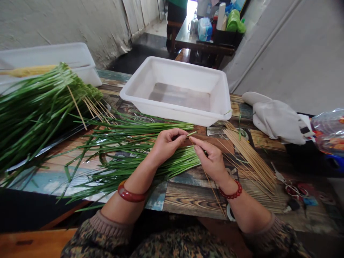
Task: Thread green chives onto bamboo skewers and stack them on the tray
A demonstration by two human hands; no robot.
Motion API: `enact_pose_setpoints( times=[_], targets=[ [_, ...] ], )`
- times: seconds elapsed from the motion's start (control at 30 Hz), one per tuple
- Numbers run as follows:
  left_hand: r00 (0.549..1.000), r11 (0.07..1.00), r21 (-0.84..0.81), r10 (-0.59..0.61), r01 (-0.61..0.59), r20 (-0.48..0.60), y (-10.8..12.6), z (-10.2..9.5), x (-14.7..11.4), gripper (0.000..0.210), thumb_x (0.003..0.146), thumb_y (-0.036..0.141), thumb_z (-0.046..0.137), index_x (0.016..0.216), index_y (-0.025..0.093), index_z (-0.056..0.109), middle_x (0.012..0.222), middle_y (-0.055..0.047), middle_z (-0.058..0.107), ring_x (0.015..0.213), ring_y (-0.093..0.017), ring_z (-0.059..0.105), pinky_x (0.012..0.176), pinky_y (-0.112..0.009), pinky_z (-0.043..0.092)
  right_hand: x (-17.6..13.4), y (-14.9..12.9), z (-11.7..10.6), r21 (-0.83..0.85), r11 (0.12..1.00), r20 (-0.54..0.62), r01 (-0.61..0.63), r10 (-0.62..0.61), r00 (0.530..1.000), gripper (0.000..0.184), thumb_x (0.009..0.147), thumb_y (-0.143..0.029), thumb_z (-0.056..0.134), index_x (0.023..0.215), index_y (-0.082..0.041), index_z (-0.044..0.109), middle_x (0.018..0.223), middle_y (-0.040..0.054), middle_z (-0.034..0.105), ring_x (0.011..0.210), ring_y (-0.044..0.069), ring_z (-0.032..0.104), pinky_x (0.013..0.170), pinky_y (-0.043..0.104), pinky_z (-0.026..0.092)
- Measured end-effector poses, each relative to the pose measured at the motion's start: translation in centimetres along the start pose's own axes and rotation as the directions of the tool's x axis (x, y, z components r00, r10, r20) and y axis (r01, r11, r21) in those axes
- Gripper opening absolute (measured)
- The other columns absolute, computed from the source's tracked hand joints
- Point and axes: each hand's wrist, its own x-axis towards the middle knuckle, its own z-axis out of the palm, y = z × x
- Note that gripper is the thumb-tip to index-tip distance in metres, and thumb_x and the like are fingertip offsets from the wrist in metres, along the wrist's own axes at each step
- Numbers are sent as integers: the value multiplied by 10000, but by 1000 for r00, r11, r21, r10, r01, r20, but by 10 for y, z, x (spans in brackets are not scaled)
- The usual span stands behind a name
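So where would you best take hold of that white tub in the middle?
Probably by the rim at both short ends, coming from left and right together. The tub stands upright, its rim projecting as an edge to hook under, while green stems lie along its near side.

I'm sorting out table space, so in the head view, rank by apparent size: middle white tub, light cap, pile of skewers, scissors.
1. Middle white tub, largest.
2. Light cap and pile of skewers: too close to rank.
3. Scissors, smallest.
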Motion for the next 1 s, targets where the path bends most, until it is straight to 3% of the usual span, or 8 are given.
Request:
enact_pose_setpoints(
  times=[0.3,0.73,0.9,1.0],
  targets=[
    [1000,1000,28,6,-6,-7,1,0,-2,183,825,273,614,845,134,732,789,-39,721,718,-139,619,668,-230,472,-1,1,0,-21,1000,4,14,-14,1000,323,933,-195,512,1193,-225,703,1147,54,739,1029,195,702,914,332,557],
    [998,979,193,64,-59,-22,4,-1,-2,145,822,230,592,756,130,672,705,-11,658,647,-112,557,597,-204,414,0,-1,1,-49,999,-21,-11,10,1000,288,913,-207,519,1117,-201,721,1093,71,756,978,198,716,879,333,562],
    [996,981,173,83,-85,18,6,0,-3,147,822,209,584,730,130,666,688,-9,652,649,-112,557,616,-208,420,-2,2,4,-69,994,-41,-80,78,996,244,904,-240,528,1075,-189,694,1016,76,759,902,201,707,839,341,541],
    [995,979,179,86,-93,46,7,1,-4,144,824,192,582,721,134,665,692,-8,659,662,-117,571,637,-212,435,-3,5,6,-50,986,-77,-161,157,985,313,887,-265,564,1185,-179,610,888,52,733,789,187,675,769,329,523]
  ],
)
